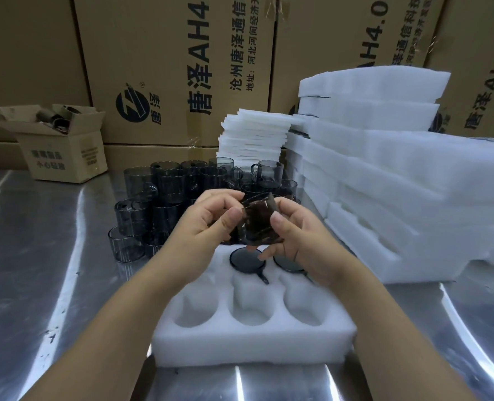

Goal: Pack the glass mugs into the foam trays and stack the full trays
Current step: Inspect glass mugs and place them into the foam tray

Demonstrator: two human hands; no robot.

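Both hands hold one smoky glass mug (258, 224) above the far row of a white foam tray (251, 340) on the steel table. My left hand (208, 224) pinches its left side. My right hand (297, 235) grips its right side, thumb on the glass. Two mugs sit in the tray's far pockets: one in the middle (247, 260), one at the right (289, 263), partly hidden by my right hand. The near row of three pockets (253, 309) holds nothing. A cluster of several loose dark mugs (170, 195) stands stacked behind the tray.
A tall stack of foam trays (384, 180) fills the right side of the table. Thin foam sheets (254, 137) are piled behind the mugs. A small open carton (57, 146) sits at the far left. Large cardboard boxes (182, 62) wall off the back.
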